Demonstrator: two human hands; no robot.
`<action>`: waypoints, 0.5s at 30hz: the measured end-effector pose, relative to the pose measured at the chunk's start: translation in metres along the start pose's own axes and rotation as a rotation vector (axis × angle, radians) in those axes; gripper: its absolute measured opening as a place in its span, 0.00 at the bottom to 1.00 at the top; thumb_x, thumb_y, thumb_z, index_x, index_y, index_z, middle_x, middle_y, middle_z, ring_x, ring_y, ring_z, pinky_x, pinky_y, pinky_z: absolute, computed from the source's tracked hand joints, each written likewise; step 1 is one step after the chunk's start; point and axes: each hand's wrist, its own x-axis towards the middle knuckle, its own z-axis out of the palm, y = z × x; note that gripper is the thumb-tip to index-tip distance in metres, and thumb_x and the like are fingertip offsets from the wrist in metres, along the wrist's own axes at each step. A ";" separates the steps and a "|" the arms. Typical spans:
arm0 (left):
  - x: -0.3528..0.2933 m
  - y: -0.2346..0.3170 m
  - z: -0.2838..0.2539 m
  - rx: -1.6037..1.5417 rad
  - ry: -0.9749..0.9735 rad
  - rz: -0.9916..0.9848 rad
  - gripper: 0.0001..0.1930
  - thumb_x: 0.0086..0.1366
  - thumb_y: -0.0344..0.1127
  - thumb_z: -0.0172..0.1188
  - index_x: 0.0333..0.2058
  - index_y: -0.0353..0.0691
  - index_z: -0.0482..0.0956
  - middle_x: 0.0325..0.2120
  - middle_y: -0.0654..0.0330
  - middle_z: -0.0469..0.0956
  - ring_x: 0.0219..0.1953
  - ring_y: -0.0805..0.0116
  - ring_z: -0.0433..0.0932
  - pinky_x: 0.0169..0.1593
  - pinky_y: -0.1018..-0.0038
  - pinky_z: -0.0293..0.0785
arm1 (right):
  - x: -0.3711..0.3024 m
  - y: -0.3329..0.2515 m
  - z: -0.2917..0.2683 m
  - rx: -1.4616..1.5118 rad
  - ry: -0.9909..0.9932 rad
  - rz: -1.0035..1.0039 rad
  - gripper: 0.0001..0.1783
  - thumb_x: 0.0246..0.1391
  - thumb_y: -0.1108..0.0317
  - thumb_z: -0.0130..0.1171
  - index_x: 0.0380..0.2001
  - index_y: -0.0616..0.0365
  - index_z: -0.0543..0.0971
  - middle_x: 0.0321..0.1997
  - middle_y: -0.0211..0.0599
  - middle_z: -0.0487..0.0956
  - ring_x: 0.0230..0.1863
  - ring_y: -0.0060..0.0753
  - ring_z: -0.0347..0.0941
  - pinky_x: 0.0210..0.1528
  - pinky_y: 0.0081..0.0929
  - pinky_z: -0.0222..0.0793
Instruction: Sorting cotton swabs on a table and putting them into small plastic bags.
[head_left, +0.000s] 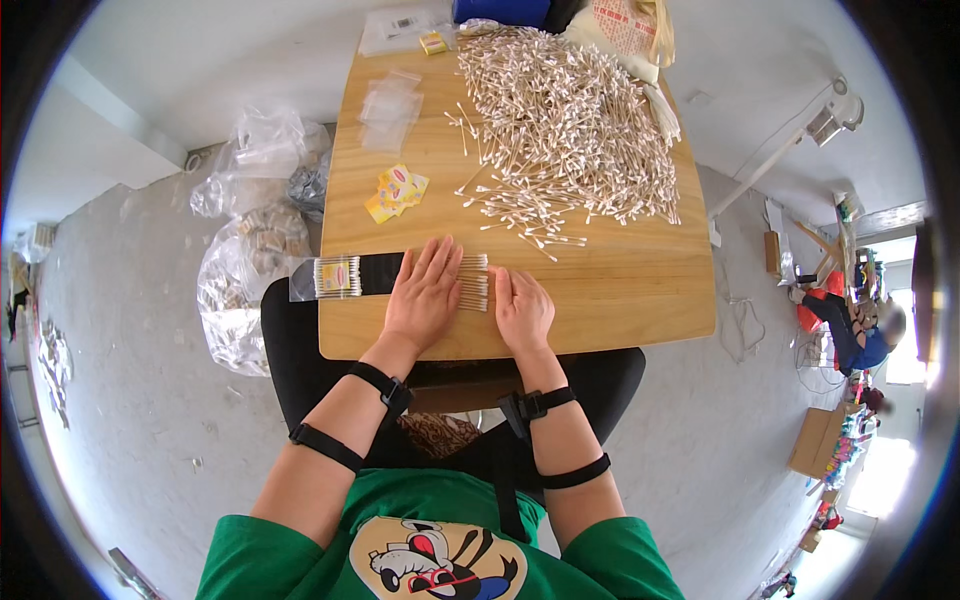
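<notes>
My left hand [427, 295] lies flat, fingers stretched out, over a row of cotton swabs [474, 283] and the end of a black strip [381, 273]. The swabs stick out to the right of its fingers, side by side. My right hand [523, 312] rests on the table just beyond their right ends, its fingers curled in and nothing visible in it. At the strip's left end lies a clear bag of cotton swabs with a yellow card [337, 277]. The part of the row under my left palm is hidden.
A large heap of loose cotton swabs [580, 120] covers the far right of the wooden table [620, 290]. Yellow cards [396, 192] and empty clear bags [391, 110] lie at the left. Filled plastic sacks [250, 265] stand on the floor. A person [868, 340] sits far right.
</notes>
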 end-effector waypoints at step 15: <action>0.000 0.000 -0.002 -0.020 0.082 0.033 0.26 0.69 0.42 0.49 0.64 0.43 0.65 0.66 0.59 0.61 0.69 0.60 0.58 0.70 0.56 0.51 | 0.044 0.011 0.003 0.021 -0.241 0.082 0.05 0.57 0.65 0.58 0.33 0.50 0.81 0.33 0.34 0.80 0.35 0.42 0.78 0.36 0.37 0.72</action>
